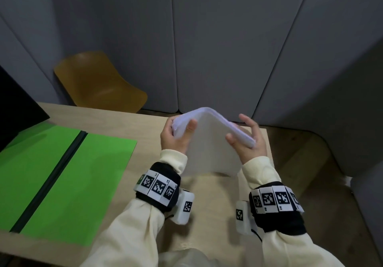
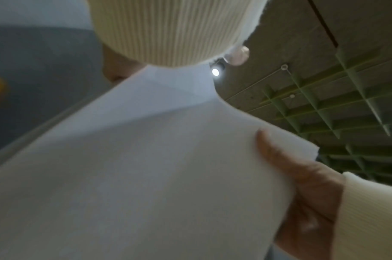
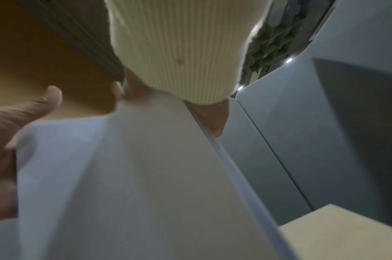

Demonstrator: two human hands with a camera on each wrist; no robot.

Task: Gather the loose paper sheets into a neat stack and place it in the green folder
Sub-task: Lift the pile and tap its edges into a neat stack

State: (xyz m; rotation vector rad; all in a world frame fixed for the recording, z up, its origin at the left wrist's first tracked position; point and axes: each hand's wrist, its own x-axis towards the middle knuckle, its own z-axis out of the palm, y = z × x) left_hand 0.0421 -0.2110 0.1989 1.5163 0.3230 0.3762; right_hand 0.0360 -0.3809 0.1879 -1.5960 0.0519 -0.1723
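A thick stack of white paper sheets (image 1: 209,142) stands tilted on edge over the wooden table (image 1: 145,121), its lower edge close to the tabletop. My left hand (image 1: 176,136) grips the stack's left side, thumb on the near face and fingers behind. My right hand (image 1: 248,140) pinches the right side the same way. The green folder (image 1: 83,173) lies open and flat at the left, with a dark spine (image 1: 51,179) down its middle. The left wrist view is filled by the stack (image 2: 146,167), with my right hand's thumb (image 2: 279,158) on it. The right wrist view shows the stack (image 3: 146,176) from below.
A dark screen (image 1: 16,109) stands at the table's far left, partly over the folder. A yellow chair (image 1: 99,82) sits behind the table against grey wall panels. The table's right edge (image 1: 269,148) runs just under my right hand, with floor beyond.
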